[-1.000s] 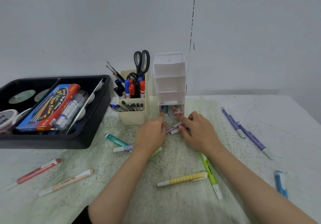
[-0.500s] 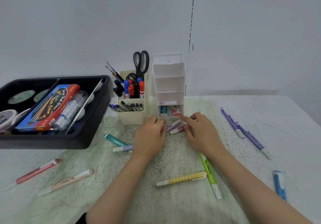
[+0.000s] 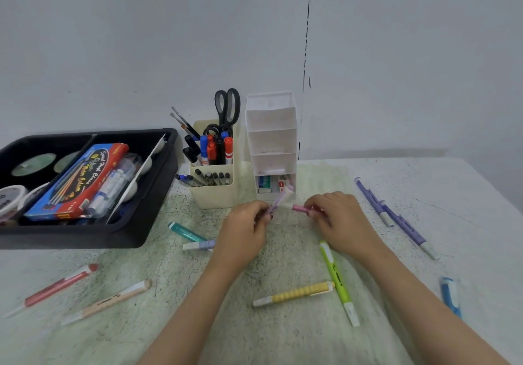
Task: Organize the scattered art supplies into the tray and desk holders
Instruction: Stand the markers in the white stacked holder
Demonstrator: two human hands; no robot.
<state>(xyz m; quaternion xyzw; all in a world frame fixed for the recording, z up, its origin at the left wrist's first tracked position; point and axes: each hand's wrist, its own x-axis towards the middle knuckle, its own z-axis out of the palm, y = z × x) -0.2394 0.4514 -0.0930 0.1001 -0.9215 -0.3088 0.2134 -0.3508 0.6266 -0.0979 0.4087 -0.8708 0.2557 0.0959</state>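
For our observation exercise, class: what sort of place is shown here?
Likely an art or study desk against a plain wall: a cream pen holder with markers and scissors, a black tray holding a watercolour box, highlighters lying loose.

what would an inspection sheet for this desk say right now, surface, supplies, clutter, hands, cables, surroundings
surface: pale table, speckled green and black in the middle
job's things: black tray holds a paint box and tubs; cream holder holds markers, brushes, scissors; white tiered holder has small boxes in its bottom slot
clutter: loose on the table: red pen, peach pen, teal pen, yellow pen, green highlighter, far purple pen, near purple pen, blue pen
hands: left hand pinches a lilac pen; right hand pinches a pink pen; both in front of the tiered holder
cables: nothing seen
surroundings: plain wall with a dashed dark line
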